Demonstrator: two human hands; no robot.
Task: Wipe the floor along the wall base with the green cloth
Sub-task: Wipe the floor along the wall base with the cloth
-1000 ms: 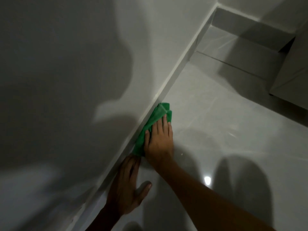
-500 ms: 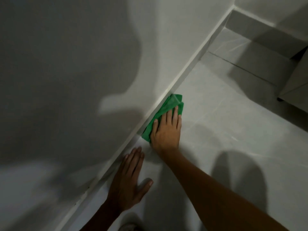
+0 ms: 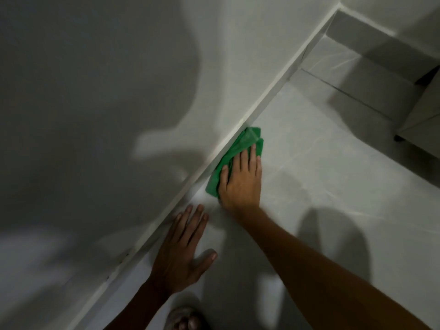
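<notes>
Pressing: right hand (image 3: 240, 184) hides green cloth (image 3: 240, 145) underside | left hand (image 3: 183, 253) flat

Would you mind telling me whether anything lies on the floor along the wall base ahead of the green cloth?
Nothing visible does. The right hand presses the green cloth against the wall base, and the floor strip ahead looks bare up to the corner. The left hand rests flat behind the cloth, out of its path.
</notes>
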